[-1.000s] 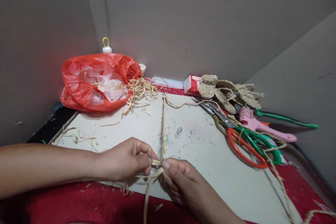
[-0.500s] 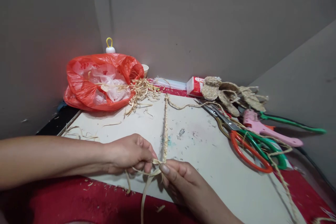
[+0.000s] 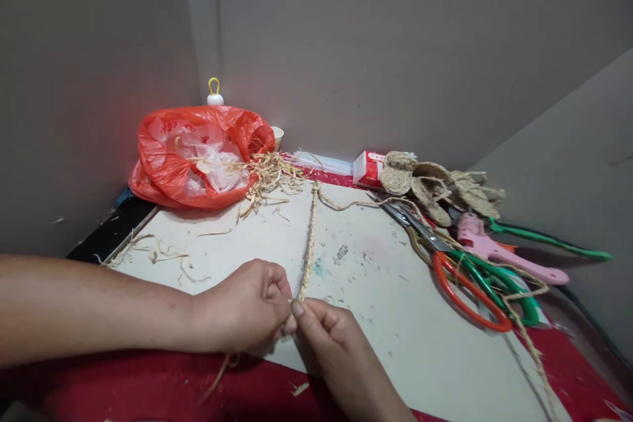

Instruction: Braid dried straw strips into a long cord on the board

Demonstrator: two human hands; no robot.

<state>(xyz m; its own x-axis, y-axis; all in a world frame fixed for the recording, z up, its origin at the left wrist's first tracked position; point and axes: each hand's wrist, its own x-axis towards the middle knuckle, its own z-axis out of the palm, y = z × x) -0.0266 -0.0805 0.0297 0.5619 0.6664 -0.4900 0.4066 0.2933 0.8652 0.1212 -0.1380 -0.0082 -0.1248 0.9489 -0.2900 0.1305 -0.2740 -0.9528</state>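
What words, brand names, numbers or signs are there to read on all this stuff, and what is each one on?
None can be read with certainty.
Red plastic bag: red printed characters near its top, too creased and blurred to read.
Red-and-white box: small red characters on its white part, too small to read.

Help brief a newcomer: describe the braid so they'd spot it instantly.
Find the pale board. Down its middle runs the cream braid, its near end at the right hand. Unlike the thinner, wavy twine off its far end, it's nearly straight.
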